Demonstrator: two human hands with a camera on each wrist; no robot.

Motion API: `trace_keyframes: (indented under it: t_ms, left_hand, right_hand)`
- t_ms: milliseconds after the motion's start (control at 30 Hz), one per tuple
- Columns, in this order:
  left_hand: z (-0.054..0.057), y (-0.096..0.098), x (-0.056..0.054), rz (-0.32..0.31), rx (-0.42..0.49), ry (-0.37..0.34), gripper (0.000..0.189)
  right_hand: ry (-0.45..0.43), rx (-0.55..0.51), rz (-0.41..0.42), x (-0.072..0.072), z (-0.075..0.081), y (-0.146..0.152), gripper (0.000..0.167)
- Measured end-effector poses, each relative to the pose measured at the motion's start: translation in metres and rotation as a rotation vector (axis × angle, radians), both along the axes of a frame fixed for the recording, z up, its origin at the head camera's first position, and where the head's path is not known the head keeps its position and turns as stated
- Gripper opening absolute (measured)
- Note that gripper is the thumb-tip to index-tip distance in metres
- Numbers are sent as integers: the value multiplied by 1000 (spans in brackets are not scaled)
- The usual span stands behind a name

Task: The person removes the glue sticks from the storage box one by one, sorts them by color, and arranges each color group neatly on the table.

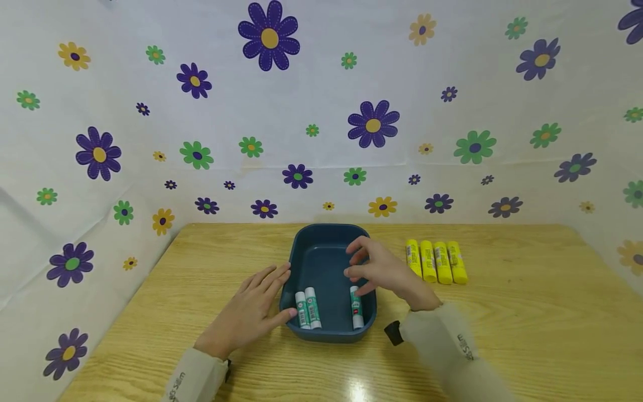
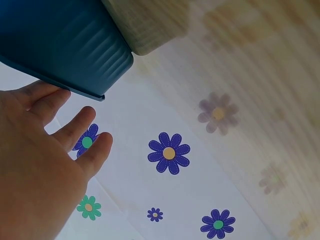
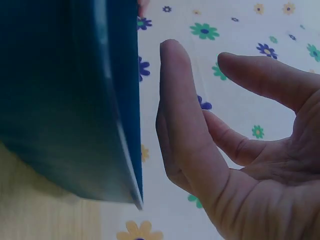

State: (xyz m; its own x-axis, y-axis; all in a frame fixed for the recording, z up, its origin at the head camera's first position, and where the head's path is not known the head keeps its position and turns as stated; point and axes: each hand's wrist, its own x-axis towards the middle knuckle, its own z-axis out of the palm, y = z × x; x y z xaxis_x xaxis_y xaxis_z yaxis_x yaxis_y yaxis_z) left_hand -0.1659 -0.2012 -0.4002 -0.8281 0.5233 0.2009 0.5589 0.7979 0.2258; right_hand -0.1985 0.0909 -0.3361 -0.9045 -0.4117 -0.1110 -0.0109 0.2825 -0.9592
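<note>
A dark blue rectangular bin (image 1: 329, 337) stands on the table, holding white-and-green glue sticks. Two of them (image 1: 313, 308) lie side by side at its near left, and a single glue stick (image 1: 357, 312) lies at the near right. My left hand (image 1: 246, 312) rests at the bin's left rim with fingers extended; the left wrist view shows its fingertips along the bin wall (image 2: 75, 55). Over the right side of the bin hovers my right hand (image 1: 387, 272), fingers loosely bent. Its thumb and fingers (image 3: 177, 110) are apart with nothing between them in the right wrist view.
Several yellow glue sticks (image 1: 436, 262) lie in a row on the wooden table (image 1: 527, 312), right of the bin. White cloth (image 1: 321, 84) printed with flowers rises behind the table and along both sides. A black strap end (image 1: 394, 333) hangs by the right sleeve.
</note>
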Motion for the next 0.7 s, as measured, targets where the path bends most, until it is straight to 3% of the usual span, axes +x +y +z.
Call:
trace_keyframes:
  t_ms: [333, 700]
  left_hand:
    - [0, 0, 0, -1, -2, -14, 77]
    - [0, 0, -1, -6, -8, -2, 76]
  right_hand:
    - [-45, -27, 38, 2, -24, -29, 40]
    - [-79, 22, 5, 2, -38, -49, 39]
